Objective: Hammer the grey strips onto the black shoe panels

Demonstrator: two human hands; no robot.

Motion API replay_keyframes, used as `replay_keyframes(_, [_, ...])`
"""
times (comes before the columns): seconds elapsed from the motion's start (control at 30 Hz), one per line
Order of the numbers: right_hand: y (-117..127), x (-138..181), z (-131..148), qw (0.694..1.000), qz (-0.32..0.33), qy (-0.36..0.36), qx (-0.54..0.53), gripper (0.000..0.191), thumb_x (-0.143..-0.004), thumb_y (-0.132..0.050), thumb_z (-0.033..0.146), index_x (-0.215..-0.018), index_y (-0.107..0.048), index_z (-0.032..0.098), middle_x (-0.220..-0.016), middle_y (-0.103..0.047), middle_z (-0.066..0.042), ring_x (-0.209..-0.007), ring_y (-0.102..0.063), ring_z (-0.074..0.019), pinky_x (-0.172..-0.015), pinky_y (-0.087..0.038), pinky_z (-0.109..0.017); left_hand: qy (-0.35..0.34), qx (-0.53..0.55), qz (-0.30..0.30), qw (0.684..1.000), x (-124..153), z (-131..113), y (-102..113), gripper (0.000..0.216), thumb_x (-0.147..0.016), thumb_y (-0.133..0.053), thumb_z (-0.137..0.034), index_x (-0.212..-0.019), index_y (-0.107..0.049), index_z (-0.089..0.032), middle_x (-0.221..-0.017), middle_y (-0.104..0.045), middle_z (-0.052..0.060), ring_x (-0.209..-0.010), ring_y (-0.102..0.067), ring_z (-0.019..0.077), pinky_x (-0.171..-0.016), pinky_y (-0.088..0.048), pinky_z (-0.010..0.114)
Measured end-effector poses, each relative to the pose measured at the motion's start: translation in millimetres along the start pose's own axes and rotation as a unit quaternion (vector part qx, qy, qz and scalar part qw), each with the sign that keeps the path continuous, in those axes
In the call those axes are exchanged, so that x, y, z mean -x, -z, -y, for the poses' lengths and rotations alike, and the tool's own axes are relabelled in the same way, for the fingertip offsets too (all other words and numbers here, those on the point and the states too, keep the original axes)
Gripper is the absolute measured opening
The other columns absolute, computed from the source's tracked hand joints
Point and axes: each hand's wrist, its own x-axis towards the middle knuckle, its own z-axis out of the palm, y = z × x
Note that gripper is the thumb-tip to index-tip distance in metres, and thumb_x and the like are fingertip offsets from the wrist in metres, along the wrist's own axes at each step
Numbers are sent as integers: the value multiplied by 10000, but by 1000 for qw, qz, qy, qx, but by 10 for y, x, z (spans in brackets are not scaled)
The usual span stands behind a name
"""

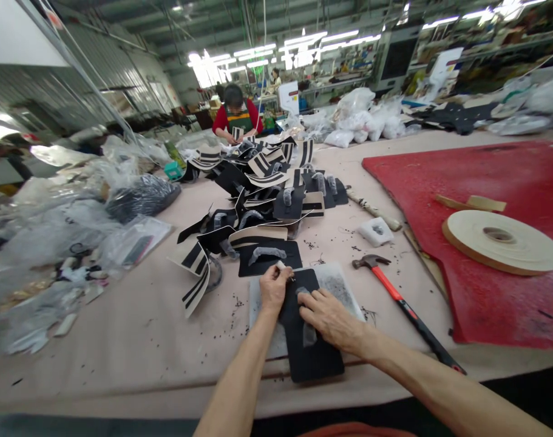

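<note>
A black panel with a plastic-wrapped handle lies on a pale, speckled board in front of me. My left hand is closed at the panel's upper left edge, pinching a small white piece whose kind I cannot make out. Curled fingers of my right hand grip the handle's upper part and hide some of it. Just beyond my left hand lies another black panel with a wrapped handle. To the right, a claw hammer with a red and black handle rests on the table.
A heap of black and beige striped panels spreads across the table. At left are plastic bags. A red sheet at right carries a tape roll. A white block lies near the hammer. Across the table works another person.
</note>
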Motion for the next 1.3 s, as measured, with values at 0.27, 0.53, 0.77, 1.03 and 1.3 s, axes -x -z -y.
replay_keyframes(0.27, [580, -123, 53, 975, 36, -199, 93, 238, -878, -438, 37, -1006, -626, 106, -839, -677, -155, -788, -629, -270, -784, -399, -400, -71, 154, -159, 973, -172, -748, 363, 369, -708, -791, -444, -837, -650, -129, -765, -723, 38, -690, -731, 186, -653, -592, 284])
replay_keyframes(0.53, [146, -223, 170, 913, 18, -392, -108, 248, -995, -448, 326, -1138, -569, 163, -952, -745, -128, -849, -724, -265, -685, -442, -311, -79, 36, -37, 996, 75, -698, 318, 271, -771, -775, -386, -869, -684, -150, -781, -736, 23, -728, -723, 172, -715, -594, 275])
replay_keyframes(0.77, [-106, -232, 328, 879, 17, -435, -196, 408, -1021, -406, 439, -1162, -607, 114, -927, -750, -170, -891, -729, -291, -744, -466, -329, -16, 32, 35, 999, 44, -209, -42, 223, -770, -733, -348, -886, -692, -161, -818, -749, 35, -749, -710, 167, -712, -579, 268])
replay_keyframes(1.03, [-181, -222, 202, 873, 12, -421, -247, 356, -1006, -438, 394, -1093, -662, 131, -928, -756, -160, -904, -726, -280, -746, -438, -314, -11, -5, 71, 997, -13, 29, -62, 294, -828, -685, -433, -966, -666, -174, -853, -777, 63, -799, -745, 199, -751, -586, 302])
replay_keyframes(1.3, [-220, -200, 159, 876, 15, -418, -239, 352, -1010, -415, 390, -1070, -663, 147, -884, -756, -146, -840, -725, -266, -712, -430, -308, -22, -65, 101, 992, -74, 49, -71, 228, -863, -665, -382, -971, -684, -182, -865, -784, 57, -797, -737, 193, -737, -562, 280])
